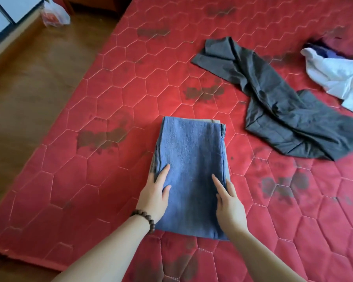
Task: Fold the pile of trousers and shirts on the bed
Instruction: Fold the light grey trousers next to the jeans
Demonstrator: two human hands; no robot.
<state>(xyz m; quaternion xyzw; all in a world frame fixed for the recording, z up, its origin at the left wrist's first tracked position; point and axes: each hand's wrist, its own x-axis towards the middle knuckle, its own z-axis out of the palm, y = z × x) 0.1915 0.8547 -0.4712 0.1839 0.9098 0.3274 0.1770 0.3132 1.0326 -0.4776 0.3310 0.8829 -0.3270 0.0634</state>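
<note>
Bed (253, 200) carries everything: dark grey trousers (277, 106) and white shirt (338, 78) sprawl far right, unfolded. Before you, the folded blue jeans (190, 163) lie flat because your left hand (154, 195) and right hand (230, 206) press their sides, fingers straight, gripping nothing.

Matt blue denim jeans (190, 176) lie on a quilted red fabric mattress (273, 220) beside a glossy wooden floor (29, 88).

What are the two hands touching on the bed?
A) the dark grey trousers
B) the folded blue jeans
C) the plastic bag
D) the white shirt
B: the left hand and right hand both lie flat on the folded blue jeans; the dark grey trousers lie untouched farther off.
</note>
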